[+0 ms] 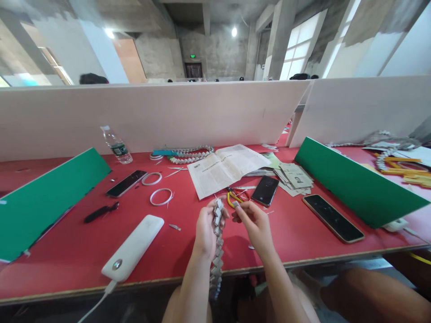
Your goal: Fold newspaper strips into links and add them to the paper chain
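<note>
My left hand (204, 231) is closed around the top of a long zigzag strip of folded grey-white pieces (217, 258). The strip hangs down past the table edge towards my lap. To its right, my right hand (257, 224) pinches a small pale folded piece (235, 204) between thumb and fingers, a little apart from the strip's upper end. Just beyond both hands lie yellow- and red-handled pliers (230, 197), partly hidden by my right hand. A printed paper sheet (225, 169) spreads out behind them.
White rings (160, 197), a black-handled tool (100, 213), a white power bank with cable (134, 246) and a water bottle (117, 148) are on the left. Phones (333, 217) and paper pieces (294, 177) lie right. Green boards (357, 186) flank the red table. Another person's leg (363, 294) shows lower right.
</note>
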The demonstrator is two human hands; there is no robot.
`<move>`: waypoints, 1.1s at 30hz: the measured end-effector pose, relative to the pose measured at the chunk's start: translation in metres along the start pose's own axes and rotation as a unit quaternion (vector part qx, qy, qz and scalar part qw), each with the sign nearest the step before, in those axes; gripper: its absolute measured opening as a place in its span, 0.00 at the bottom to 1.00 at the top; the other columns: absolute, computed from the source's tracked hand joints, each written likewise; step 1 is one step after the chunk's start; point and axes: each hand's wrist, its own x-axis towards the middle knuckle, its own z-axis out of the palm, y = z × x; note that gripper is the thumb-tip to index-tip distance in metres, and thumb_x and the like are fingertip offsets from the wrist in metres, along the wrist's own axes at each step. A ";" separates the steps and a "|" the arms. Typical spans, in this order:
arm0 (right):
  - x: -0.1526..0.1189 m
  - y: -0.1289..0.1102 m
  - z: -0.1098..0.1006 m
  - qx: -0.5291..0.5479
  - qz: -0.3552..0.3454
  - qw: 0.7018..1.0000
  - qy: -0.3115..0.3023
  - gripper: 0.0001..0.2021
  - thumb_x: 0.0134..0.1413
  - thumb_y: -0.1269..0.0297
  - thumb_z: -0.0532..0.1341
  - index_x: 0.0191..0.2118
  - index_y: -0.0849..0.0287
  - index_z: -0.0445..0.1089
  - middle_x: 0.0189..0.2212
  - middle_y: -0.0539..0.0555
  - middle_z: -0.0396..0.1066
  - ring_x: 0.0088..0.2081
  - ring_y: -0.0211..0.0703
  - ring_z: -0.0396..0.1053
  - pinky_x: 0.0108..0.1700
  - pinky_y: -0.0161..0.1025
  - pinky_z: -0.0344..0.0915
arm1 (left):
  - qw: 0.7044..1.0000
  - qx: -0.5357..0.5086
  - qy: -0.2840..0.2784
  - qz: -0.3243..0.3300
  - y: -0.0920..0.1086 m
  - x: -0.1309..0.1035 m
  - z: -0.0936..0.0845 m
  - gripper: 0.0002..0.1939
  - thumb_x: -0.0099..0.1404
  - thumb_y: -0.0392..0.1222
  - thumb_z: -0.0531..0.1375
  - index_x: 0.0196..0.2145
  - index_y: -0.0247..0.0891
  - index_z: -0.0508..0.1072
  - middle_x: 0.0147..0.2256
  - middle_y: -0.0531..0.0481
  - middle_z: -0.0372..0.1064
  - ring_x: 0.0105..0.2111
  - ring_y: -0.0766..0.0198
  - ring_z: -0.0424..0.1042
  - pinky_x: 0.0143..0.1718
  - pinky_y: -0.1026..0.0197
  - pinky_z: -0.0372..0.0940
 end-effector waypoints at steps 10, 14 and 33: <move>-0.002 -0.005 0.005 0.000 -0.039 0.997 0.069 0.08 0.53 0.62 0.60 0.37 0.58 0.72 0.32 0.54 0.73 0.34 0.43 0.70 0.38 0.39 0.67 | 0.998 -0.064 0.008 0.005 -0.002 0.007 -0.007 0.14 0.52 0.30 0.57 0.38 0.32 0.73 0.29 0.48 0.69 0.28 0.69 0.67 0.30 0.67 0.62; 0.000 -0.008 0.012 0.066 -0.033 0.996 0.058 0.07 0.53 0.62 0.60 0.37 0.57 0.71 0.33 0.54 0.73 0.36 0.44 0.71 0.40 0.41 0.69 | 0.998 -0.058 -0.034 0.012 -0.002 0.006 -0.006 0.14 0.54 0.31 0.60 0.41 0.35 0.74 0.35 0.48 0.71 0.32 0.69 0.69 0.34 0.68 0.62; 0.008 -0.004 0.010 0.315 0.112 0.942 -0.016 0.06 0.47 0.60 0.62 0.29 0.57 0.69 0.26 0.50 0.66 0.27 0.38 0.64 0.32 0.35 0.64 | 0.997 -0.013 -0.071 0.041 -0.005 0.002 -0.003 0.15 0.55 0.35 0.63 0.42 0.39 0.72 0.40 0.49 0.71 0.43 0.63 0.69 0.45 0.63 0.62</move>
